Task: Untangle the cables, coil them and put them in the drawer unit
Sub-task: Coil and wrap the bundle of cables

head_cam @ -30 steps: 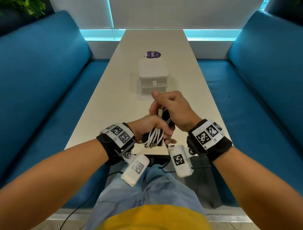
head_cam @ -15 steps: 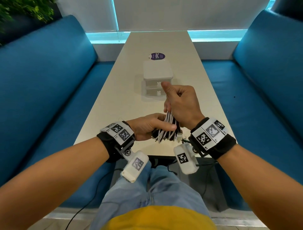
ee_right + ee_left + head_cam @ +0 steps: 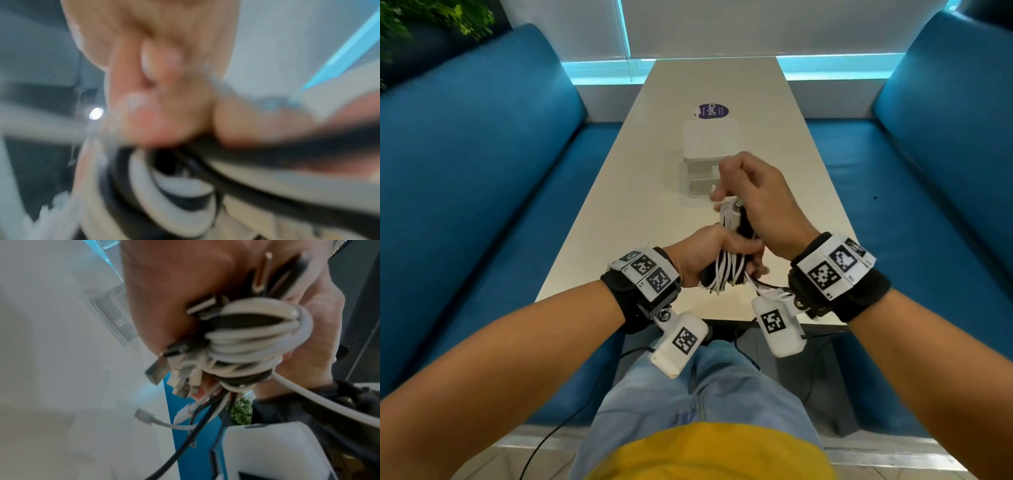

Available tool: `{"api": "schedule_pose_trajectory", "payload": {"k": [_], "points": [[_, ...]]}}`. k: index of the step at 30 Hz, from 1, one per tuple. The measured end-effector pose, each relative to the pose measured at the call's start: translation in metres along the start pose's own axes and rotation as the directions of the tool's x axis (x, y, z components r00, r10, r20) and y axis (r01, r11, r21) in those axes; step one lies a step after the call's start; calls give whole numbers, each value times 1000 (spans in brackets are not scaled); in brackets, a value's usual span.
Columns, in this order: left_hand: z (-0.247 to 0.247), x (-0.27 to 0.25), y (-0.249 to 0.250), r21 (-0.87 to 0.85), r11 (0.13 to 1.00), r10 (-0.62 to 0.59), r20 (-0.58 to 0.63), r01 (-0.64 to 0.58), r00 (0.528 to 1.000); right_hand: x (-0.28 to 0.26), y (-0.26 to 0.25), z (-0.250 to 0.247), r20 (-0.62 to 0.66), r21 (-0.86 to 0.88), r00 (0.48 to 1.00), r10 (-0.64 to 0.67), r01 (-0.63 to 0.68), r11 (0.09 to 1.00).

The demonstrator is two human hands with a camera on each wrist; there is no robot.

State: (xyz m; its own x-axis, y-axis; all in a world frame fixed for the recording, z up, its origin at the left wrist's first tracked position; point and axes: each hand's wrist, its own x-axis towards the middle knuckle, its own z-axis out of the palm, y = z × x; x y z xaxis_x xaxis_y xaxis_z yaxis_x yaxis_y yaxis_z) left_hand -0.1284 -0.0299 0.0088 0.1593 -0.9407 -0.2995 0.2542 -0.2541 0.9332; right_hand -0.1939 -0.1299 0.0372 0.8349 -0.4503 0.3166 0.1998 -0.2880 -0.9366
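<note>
A bundle of white and black cables (image 3: 726,272) hangs in the air above the near end of the table. My left hand (image 3: 717,253) grips its lower part, fingers curled round the coiled loops (image 3: 252,344), with plug ends (image 3: 158,371) sticking out below. My right hand (image 3: 753,195) holds the bundle's upper end from above, fingers curled; its wrist view is blurred and shows cable loops (image 3: 185,183). The white two-drawer unit (image 3: 709,144) stands further along the table, both drawers closed, partly hidden behind my right hand.
The long white table (image 3: 626,219) runs away from me between two blue benches (image 3: 482,178). A purple round sticker (image 3: 713,111) lies behind the drawer unit. A loose white plug (image 3: 144,416) and a black lead dangle under the bundle.
My right hand has shifted up and turned over the top of the bundle. The left hand has closed tighter round the lower loops. The head view has tilted slightly.
</note>
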Motion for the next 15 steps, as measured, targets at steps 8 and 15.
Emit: {"api": "schedule_pose_trajectory", "payload": {"k": [8, 15], "points": [[-24, -3, 17, -46, 995, 71, -218, -83, 973, -18, 36, 0, 329, -25, 913, 242, -247, 969], [-31, -7, 18, -266, 952, 92, -230, -154, 969, -18, 43, -3, 430, -151, 846, 314, -276, 949]]}}
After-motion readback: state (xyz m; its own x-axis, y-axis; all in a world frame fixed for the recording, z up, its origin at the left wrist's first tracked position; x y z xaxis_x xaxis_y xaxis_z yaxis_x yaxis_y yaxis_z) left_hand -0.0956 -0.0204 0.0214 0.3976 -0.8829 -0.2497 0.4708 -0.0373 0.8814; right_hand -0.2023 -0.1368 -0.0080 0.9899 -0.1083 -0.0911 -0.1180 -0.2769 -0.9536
